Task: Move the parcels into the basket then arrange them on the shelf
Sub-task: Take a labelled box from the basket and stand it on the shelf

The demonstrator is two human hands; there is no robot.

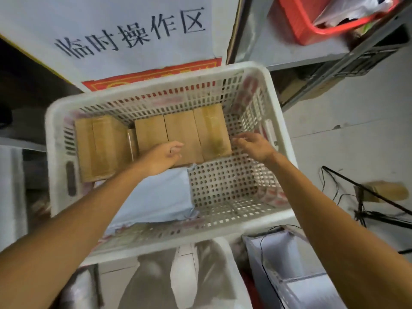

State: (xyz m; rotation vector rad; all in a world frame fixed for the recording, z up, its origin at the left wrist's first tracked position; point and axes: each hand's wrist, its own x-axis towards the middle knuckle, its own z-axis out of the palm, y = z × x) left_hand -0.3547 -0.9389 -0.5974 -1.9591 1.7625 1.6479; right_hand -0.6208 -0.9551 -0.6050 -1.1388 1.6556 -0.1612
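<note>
- Left hand (165,156) reached into the white perforated plastic basket (278,121) and lay over the near end of the middle box in a row of three brown cardboard parcels (180,130). Its fingers were curled, but blur hid whether they gripped the box or only rested on it.
- Right hand (254,146) was also inside the basket, at the right side of the row's rightmost box. Its fingers were loosely spread and held nothing, with the tips at the box's edge. Whether they touched it could not be told.
- The three parcels stood side by side against the basket's far wall.
- A larger brown cardboard parcel (100,148) lay along the left wall, with a small narrow box wedged between it and the row.
- A pale blue plastic mailer bag (156,197) lay in the near left part of the basket, partly under the left forearm.
- A grey metal shelf (278,47) stood at upper right, bearing a red plastic basket (296,25).
- A white paper sign with black characters (129,32) hung beyond the white basket.
</note>
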